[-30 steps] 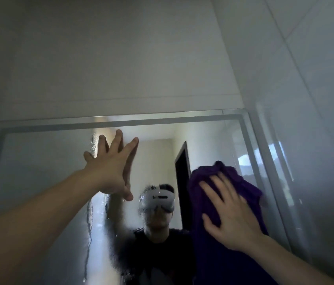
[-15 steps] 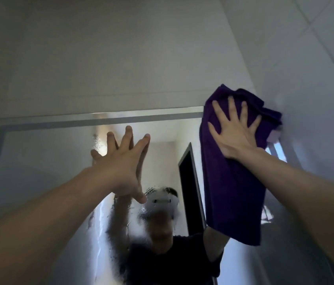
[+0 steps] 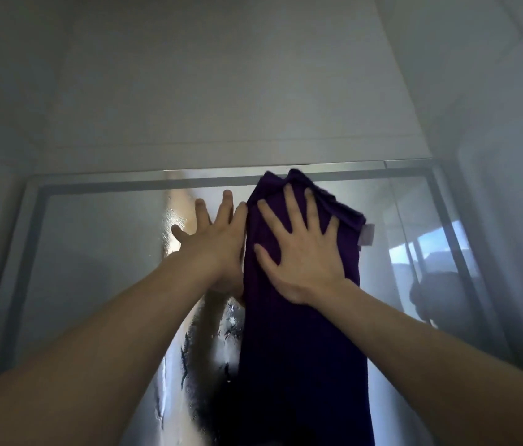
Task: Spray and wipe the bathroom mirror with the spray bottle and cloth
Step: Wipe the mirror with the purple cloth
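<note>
The bathroom mirror [image 3: 93,252] fills the lower half of the head view, with a grey band along its top and sides and wet streaks down its middle. My right hand [image 3: 302,249] lies flat with fingers spread on a purple cloth [image 3: 302,365], pressing it against the glass just under the top edge. The cloth hangs down long below my palm. My left hand [image 3: 215,239] rests open on the glass right beside the cloth, fingers up. No spray bottle is in view.
A white tiled wall [image 3: 221,91] rises above the mirror. A tiled side wall [image 3: 495,123] stands close on the right, meeting the mirror's right edge. A bright window reflection [image 3: 440,252] shows in the glass at the right.
My right hand has slid the cloth left from the top right corner to the top middle, next to my left hand. The camera has tilted upward, and my reflection is now hidden.
</note>
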Demonstrator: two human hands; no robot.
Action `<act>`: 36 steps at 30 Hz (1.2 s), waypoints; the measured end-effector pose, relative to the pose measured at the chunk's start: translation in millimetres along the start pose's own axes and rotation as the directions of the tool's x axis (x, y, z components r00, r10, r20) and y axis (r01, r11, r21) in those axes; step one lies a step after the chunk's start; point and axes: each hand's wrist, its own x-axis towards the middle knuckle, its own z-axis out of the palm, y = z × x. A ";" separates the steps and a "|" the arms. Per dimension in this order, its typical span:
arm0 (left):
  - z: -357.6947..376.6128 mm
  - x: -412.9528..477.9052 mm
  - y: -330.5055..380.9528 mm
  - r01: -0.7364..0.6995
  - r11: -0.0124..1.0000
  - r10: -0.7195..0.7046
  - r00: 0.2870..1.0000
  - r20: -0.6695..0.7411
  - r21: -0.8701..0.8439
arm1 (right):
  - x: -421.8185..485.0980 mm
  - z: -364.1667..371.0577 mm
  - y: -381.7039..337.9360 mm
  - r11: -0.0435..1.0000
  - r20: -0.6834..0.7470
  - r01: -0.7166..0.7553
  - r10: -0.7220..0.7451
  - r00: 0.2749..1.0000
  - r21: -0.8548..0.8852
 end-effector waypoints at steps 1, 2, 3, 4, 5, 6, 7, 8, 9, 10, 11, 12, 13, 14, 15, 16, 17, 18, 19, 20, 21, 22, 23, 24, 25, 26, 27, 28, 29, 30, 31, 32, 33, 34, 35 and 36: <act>-0.7 -0.8 -0.5 -0.003 1.000 0.003 1.000 0.002 0.005 | -10.4 0.5 -2.4 1.000 0.007 0.022 -0.022 1.000 -0.002; -1.4 -2.0 -0.8 -0.006 1.000 0.005 1.000 0.008 0.010 | -21.7 1.0 -3.8 0.999 0.018 0.046 -0.046 0.999 -0.005; -2.2 -3.3 -0.5 -0.008 1.000 0.007 1.000 0.018 0.016 | -33.8 1.6 -4.2 0.997 0.033 0.073 -0.073 0.997 -0.008; -3.8 -5.0 0.6 -0.007 1.000 0.007 1.000 0.029 0.023 | -46.8 1.8 -4.1 0.995 0.048 0.101 -0.100 0.994 -0.010; -5.8 -6.5 2.2 -0.004 1.000 0.003 0.999 0.042 0.028 | -60.8 2.2 -3.5 0.992 0.066 0.126 -0.125 0.990 -0.008; -8.3 -7.9 3.7 -0.003 1.000 0.001 0.998 0.059 0.030 | -75.9 2.2 -2.3 0.989 0.087 0.148 -0.147 0.985 -0.001; -11.6 -8.9 4.6 -0.005 1.000 0.003 0.997 0.077 0.029 | -91.3 1.8 -0.1 0.986 0.113 0.168 -0.168 0.979 0.009; -15.7 -9.7 3.9 -0.010 1.000 0.008 0.995 0.097 0.023 | -105.6 0.7 3.4 0.982 0.139 0.190 -0.190 0.972 0.017; -20.5 -10.7 1.3 -0.011 1.000 0.010 0.994 0.112 0.015 | -116.9 -1.6 8.9 0.976 0.167 0.218 -0.218 0.961 0.021; -25.5 -12.4 -3.9 -0.006 1.000 0.005 0.993 0.120 0.012 | -124.4 -4.6 16.1 0.967 0.195 0.252 -0.252 0.948 0.024; -30.0 -14.7 -11.8 0.008 1.000 -0.010 0.993 0.115 0.020 | -128.4 -8.2 23.9 0.956 0.219 0.291 -0.289 0.932 0.024; -33.1 -17.7 -23.2 0.035 0.999 -0.039 0.994 0.100 0.035 | -129.3 -12.0 31.7 0.946 0.239 0.325 -0.320 0.917 0.021; -34.9 -21.1 -37.6 0.075 0.996 -0.079 0.993 0.082 0.047 | -127.0 -15.0 38.8 0.938 0.252 0.346 -0.339 0.906 0.017; -34.8 -25.6 -54.3 0.121 0.991 -0.124 0.990 0.073 0.053 | -122.3 -17.1 45.7 0.936 0.257 0.351 -0.342 0.904 0.013; -33.2 -30.9 -72.4 0.163 0.985 -0.167 0.983 0.070 0.059 | -114.8 -18.5 52.1 0.942 0.254 0.335 -0.326 0.910 0.011; -30.4 -36.7 -90.2 0.195 0.979 -0.199 0.978 0.067 0.065 | -104.6 -19.2 57.4 0.955 0.246 0.298 -0.291 0.925 0.010; -27.0 -41.9 -106.5 0.208 0.976 -0.212 0.975 0.063 0.072 | -91.2 -19.7 61.3 0.969 0.236 0.246 -0.241 0.942 0.007; -23.8 -45.7 -119.6 0.197 0.978 -0.201 0.978 0.058 0.072 | -75.8 -20.5 63.9 0.982 0.219 0.189 -0.184 0.958 -0.001; -20.5 -47.0 -129.7 0.173 0.983 -0.176 0.983 0.052 0.056 | -58.3 -20.7 64.7 0.991 0.193 0.134 -0.129 0.973 -0.013; -17.5 -45.9 -137.0 0.149 0.989 -0.150 0.988 0.045 0.027 | -39.0 -19.9 63.5 0.996 0.165 0.088 -0.083 0.983 -0.025; -15.6 -43.4 -140.6 0.133 0.991 -0.133 0.990 0.041 0.000 | -19.4 -19.4 60.6 0.998 0.138 0.053 -0.048 0.989 -0.033; -14.7 -40.6 -141.7 0.126 0.992 -0.125 0.991 0.038 -0.012 | 0.0 -19.1 55.8 0.999 0.116 0.031 -0.027 0.993 -0.032; -13.8 -38.4 -142.0 0.126 0.992 -0.125 0.991 0.037 -0.013 | 17.7 -18.3 48.3 1.000 0.099 0.019 -0.017 0.995 -0.024; -13.6 -36.7 -141.6 0.126 0.992 -0.126 0.992 0.033 -0.007 | 33.1 -18.2 39.6 1.000 0.086 0.011 -0.009 0.996 -0.012; -13.6 -35.4 -141.1 0.124 0.992 -0.124 0.992 0.028 0.001 | 45.9 -18.0 29.9 1.000 0.075 0.004 -0.004 0.997 -0.001; -13.0 -34.6 -141.6 0.120 0.993 -0.120 0.992 0.025 0.008 | 55.6 -16.0 18.4 1.000 0.067 0.002 -0.002 0.998 0.009; -12.9 -33.8 -141.9 0.115 0.993 -0.116 0.993 0.019 0.013 | 62.5 -13.7 6.5 1.000 0.060 0.008 -0.009 0.998 0.013; -12.9 -33.3 -142.0 0.112 0.993 -0.113 0.994 0.013 0.018 | 66.8 -11.3 -5.5 1.000 0.057 0.026 -0.027 0.998 0.015; -12.8 -33.2 -142.4 0.110 0.994 -0.111 0.994 0.008 0.026 | 68.3 -8.5 -17.8 0.999 0.059 0.051 -0.052 0.997 0.019; -12.6 -33.8 -142.2 0.109 0.994 -0.109 0.994 0.004 0.029 | 67.7 -5.9 -29.4 0.997 0.064 0.077 -0.079 0.995 0.024; -12.4 -34.5 -142.1 0.109 0.994 -0.109 0.994 0.002 0.026 | 65.1 -3.5 -39.9 0.995 0.067 0.100 -0.102 0.993 0.027; -12.3 -35.3 -142.1 0.109 0.994 -0.109 0.994 0.000 0.017 | 60.6 -1.4 -49.6 0.993 0.070 0.114 -0.116 0.991 0.030; -12.8 -36.2 -142.2 0.108 0.994 -0.108 0.994 0.001 0.010 | 54.7 0.4 -58.4 0.992 0.074 0.122 -0.124 0.989 0.034; -14.0 -36.9 -142.6 0.105 0.994 -0.105 0.994 0.005 0.011 | 47.4 1.9 -66.5 0.991 0.080 0.131 -0.133 0.988 0.040; -15.3 -37.6 -143.5 0.101 0.995 -0.101 0.995 0.010 0.016 | 38.6 3.7 -74.0 0.988 0.085 0.146 -0.150 0.985 0.048; -16.1 -37.8 -144.1 0.096 0.995 -0.097 0.995 0.016 0.020 | 28.1 6.0 -80.2 0.984 0.091 0.169 -0.173 0.981 0.054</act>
